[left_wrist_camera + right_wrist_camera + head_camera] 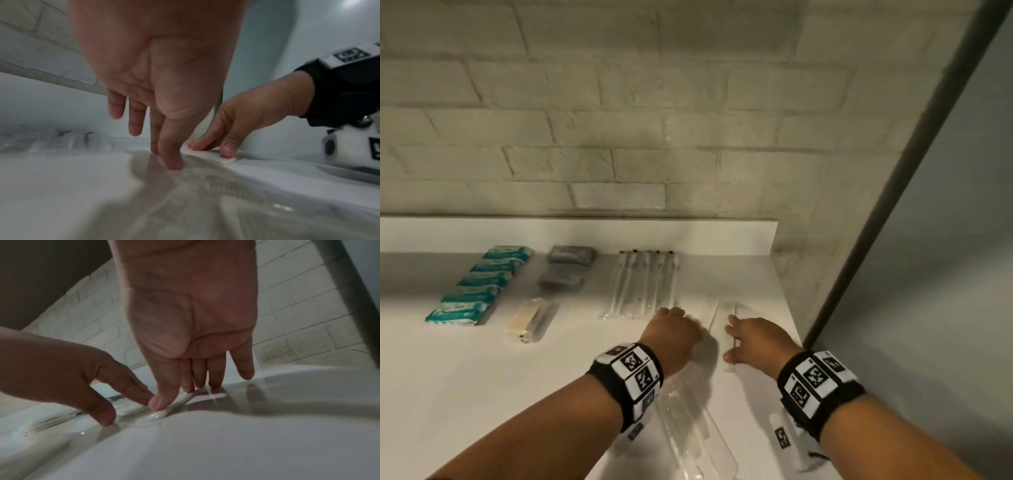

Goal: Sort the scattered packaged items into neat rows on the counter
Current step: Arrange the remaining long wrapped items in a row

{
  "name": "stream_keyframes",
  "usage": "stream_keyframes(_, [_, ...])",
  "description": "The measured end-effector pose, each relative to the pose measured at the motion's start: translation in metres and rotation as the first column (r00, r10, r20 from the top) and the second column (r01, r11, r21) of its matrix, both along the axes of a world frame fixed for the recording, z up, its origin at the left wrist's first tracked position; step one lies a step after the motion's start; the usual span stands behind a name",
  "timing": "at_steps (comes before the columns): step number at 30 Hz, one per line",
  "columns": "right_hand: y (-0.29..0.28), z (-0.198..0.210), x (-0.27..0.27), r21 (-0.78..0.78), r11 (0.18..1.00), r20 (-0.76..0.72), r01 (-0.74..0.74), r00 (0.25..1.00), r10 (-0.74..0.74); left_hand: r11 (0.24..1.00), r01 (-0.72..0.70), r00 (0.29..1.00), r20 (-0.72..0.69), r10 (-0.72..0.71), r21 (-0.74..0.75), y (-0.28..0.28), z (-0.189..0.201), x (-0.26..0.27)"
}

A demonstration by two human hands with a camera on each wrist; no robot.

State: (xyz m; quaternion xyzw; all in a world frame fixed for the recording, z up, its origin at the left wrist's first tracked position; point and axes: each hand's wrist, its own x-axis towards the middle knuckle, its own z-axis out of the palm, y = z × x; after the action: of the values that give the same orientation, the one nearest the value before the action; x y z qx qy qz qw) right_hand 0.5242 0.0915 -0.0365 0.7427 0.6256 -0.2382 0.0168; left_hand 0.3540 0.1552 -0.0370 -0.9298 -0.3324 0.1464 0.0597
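- Two bare hands, each with a black wristband carrying white coded tags, reach over the white counter (465, 377) toward one long clear-wrapped white stick packet (722, 318), which lies flat on the counter, its length running away from the person.
- Right hand (756, 337) rests on that packet: the right wrist view shows its thumb and straight fingers (197, 379) pressing down on the white stick, with nothing curled round it.
- Left hand (674, 329) sits just left of the same packet, fingers extended downward; in the left wrist view its fingertips (172, 160) touch crinkled clear wrap on the counter, flat rather than gripping.
- Just left of the packet and a little farther back lies a tidy row of similar clear-wrapped sticks with dark tips (643, 284), side by side; the left hand's knuckles are at its near end.
- Farther left of the packet are two dark grey wrapped blocks (566, 269), one behind the other, with a cream bar in clear wrap (530, 320) in front of them.
- Farthest left of the packet runs a row of teal-and-white wrapped packs (479, 286), overlapping one after another.
- Nearer the person than the packet, loose clear plastic wrappers (695, 435) lie on the counter between the forearms.
- Behind the packet rises a pale brick-patterned wall (619, 102).
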Motion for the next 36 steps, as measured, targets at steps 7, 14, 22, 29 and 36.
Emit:
stream_keyframes(7, [0.044, -0.004, 0.004, 0.014, 1.0, 0.043, 0.015, 0.999, -0.015, 0.994, -0.107, 0.993, 0.052, 0.107, -0.018, 0.034, -0.008, 0.024])
stream_keyframes(14, [0.079, -0.006, 0.006, -0.028, 0.996, 0.038, 0.08, 0.996, -0.078, 0.994, -0.113, 0.992, 0.064, 0.113, 0.006, 0.05, -0.011, 0.037])
stream_keyframes(22, [0.081, -0.008, 0.007, -0.01, 0.998, 0.052, 0.064, 0.997, -0.063, 0.989, -0.148, 0.981, 0.13, 0.147, -0.003, 0.051, -0.02, 0.037])
stream_keyframes(29, [0.079, -0.007, 0.007, -0.017, 0.999, 0.058, 0.033, 0.998, -0.032, 0.988, -0.154, 0.979, 0.134, 0.151, 0.013, 0.052, -0.023, 0.039])
stream_keyframes(36, [0.06, -0.009, 0.007, 0.14, 0.947, -0.307, 0.29, 0.922, -0.237, 0.986, -0.164, 0.969, 0.181, 0.166, -0.022, 0.049, -0.026, 0.031])
